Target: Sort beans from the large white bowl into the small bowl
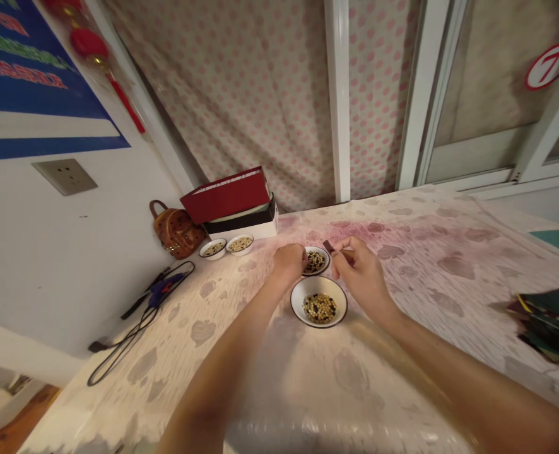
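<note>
Near bowl (319, 287) foremost; left hand (289, 262) curled at far bowl (327, 261), hold unclear; right hand (362, 271) beside, pinching brown object (327, 246).

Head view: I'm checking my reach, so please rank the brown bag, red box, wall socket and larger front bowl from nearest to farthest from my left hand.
From your left hand:
1. Larger front bowl, on your side, slightly right.
2. Red box, behind and left.
3. Brown bag, left of it.
4. Wall socket, far left, up high.
</note>
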The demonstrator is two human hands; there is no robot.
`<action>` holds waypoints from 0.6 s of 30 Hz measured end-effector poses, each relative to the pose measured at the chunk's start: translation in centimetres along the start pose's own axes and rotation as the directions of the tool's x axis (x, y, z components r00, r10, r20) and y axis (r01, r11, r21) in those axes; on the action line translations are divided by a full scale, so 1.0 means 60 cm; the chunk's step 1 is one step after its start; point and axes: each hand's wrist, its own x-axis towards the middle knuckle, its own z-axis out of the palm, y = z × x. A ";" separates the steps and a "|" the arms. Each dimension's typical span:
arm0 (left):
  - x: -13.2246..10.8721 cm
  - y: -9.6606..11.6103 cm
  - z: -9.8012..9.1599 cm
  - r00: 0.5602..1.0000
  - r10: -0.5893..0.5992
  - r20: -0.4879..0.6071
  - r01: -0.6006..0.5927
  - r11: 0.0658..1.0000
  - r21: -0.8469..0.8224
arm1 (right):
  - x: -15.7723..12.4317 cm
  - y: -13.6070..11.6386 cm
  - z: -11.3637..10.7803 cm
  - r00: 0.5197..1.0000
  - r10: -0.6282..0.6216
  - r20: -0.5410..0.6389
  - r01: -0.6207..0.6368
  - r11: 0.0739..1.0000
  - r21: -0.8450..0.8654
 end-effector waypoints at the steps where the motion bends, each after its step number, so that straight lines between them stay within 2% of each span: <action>1: -0.002 -0.003 0.000 1.000 0.000 -0.001 0.000 1.000 -0.006 | 0.000 0.000 0.000 1.000 -0.002 0.001 0.002 1.000 0.003; 8: -0.004 -0.011 0.005 0.996 0.071 0.059 -0.066 0.995 -0.076 | 0.001 0.003 0.002 1.000 -0.008 0.006 0.008 0.999 -0.037; 13: -0.001 -0.015 0.011 0.998 0.067 -0.011 -0.068 0.991 -0.114 | 0.002 0.005 0.001 1.000 -0.004 0.011 0.004 0.999 -0.032; 18: -0.007 -0.033 0.019 0.994 0.024 -0.105 -0.057 0.943 -0.328 | 0.002 0.007 0.002 1.000 -0.018 0.008 0.018 0.999 -0.047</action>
